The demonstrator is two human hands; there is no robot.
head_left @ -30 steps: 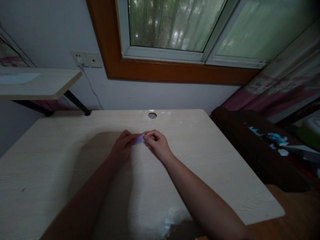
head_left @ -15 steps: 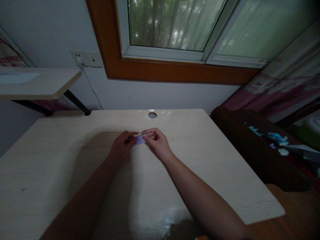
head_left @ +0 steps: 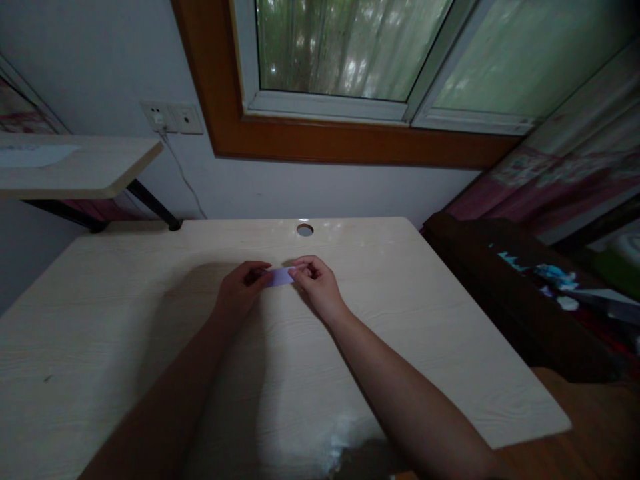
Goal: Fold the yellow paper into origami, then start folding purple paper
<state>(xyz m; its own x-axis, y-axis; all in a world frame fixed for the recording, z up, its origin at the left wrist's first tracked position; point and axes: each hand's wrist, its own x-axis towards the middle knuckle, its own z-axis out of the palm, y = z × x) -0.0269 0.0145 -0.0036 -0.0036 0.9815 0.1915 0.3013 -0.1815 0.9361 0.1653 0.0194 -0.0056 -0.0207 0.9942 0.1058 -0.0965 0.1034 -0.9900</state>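
Observation:
A small purple strip, perhaps folded paper (head_left: pixel 281 277), is held between my two hands above the far part of the pale wooden desk (head_left: pixel 320 353). My left hand (head_left: pixel 243 283) pinches its left end between thumb and fingers. At the other end, the thumb and curled fingers of my right hand (head_left: pixel 315 279) grip it. Both ends of the strip are hidden behind the fingers; only its middle shows.
A round cable hole (head_left: pixel 305 230) lies near the desk's back edge. At the left stands a raised shelf (head_left: pixel 100 177) on black legs. Behind are a wall socket (head_left: pixel 160 117) with a white cable and a window. Dark furniture (head_left: pixel 505 293) with assorted items stands right.
My left hand has shifted slightly left along the strip, so more of its purple middle shows. A pale edge seen above the strip before is out of sight. My right hand has barely moved.

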